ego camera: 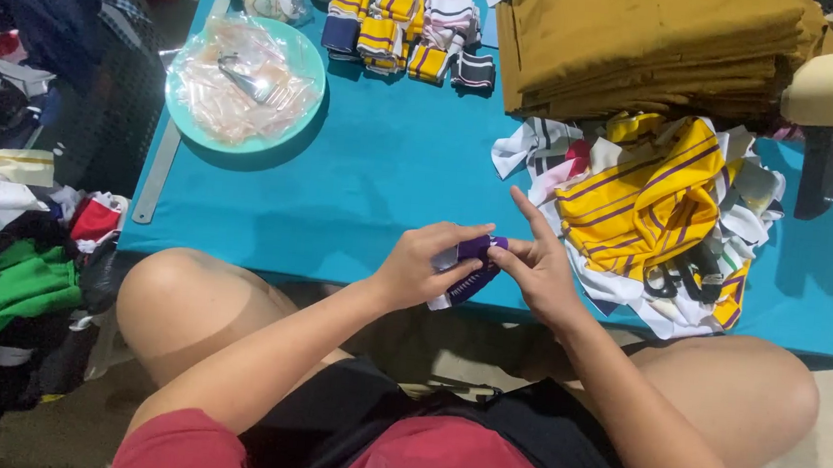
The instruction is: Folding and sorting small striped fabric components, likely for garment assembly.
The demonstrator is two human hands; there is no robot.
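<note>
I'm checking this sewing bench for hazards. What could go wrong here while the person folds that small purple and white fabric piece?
Both hands, left hand and right hand, pinch the fabric piece past the table edge, so a slip would likely drop it to the floor. The black scissors lie half buried in the scrap pile close to the right hand; a blind reach there might nick a finger. That pile overhangs the edge and may slide off.

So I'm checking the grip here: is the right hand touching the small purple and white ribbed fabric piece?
Touching. The head view shows the right hand with fingertips pressed on the small purple and white ribbed fabric piece, opposite the left hand.
</note>
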